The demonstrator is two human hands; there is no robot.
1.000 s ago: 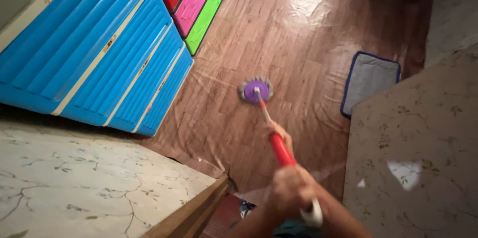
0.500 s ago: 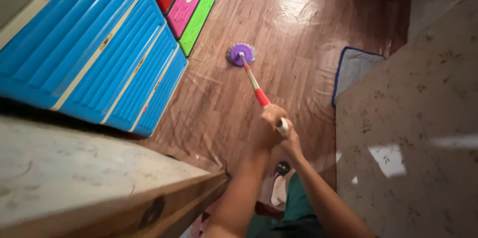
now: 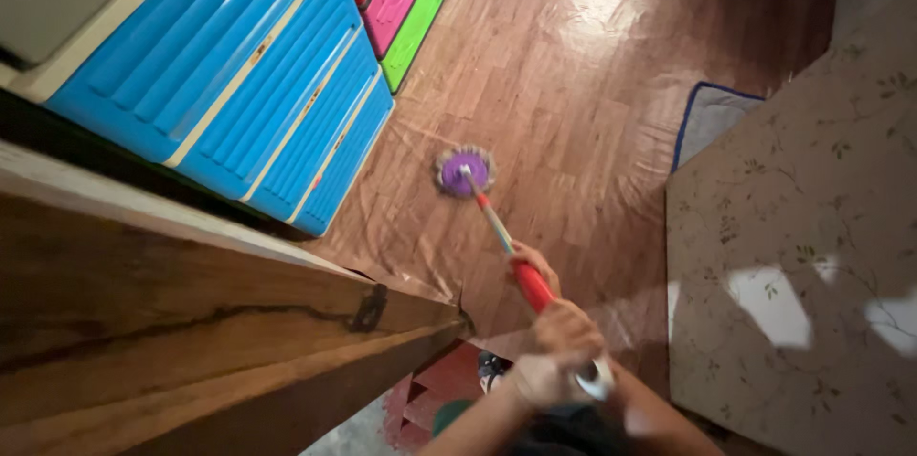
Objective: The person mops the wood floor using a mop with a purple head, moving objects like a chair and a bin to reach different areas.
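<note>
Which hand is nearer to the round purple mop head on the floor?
The right hand, gripping the red handle section partway down. The left hand holds the pole's top end, farther from the round purple mop head.

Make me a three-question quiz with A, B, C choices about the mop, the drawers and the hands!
1. Where is the mop head?
A. on the wood floor
B. on the mat
C. inside a drawer

2. What colour are the nearest drawers?
A. yellow
B. blue
C. black

3. How is the mop handle held?
A. by no hand
B. by one hand
C. by both hands

Answers:
1 A, the purple head sits on the floor, apart from the mat.
2 B, the big drawers are blue.
3 C, the right hand grips lower down and the left hand grips near the top.
</note>
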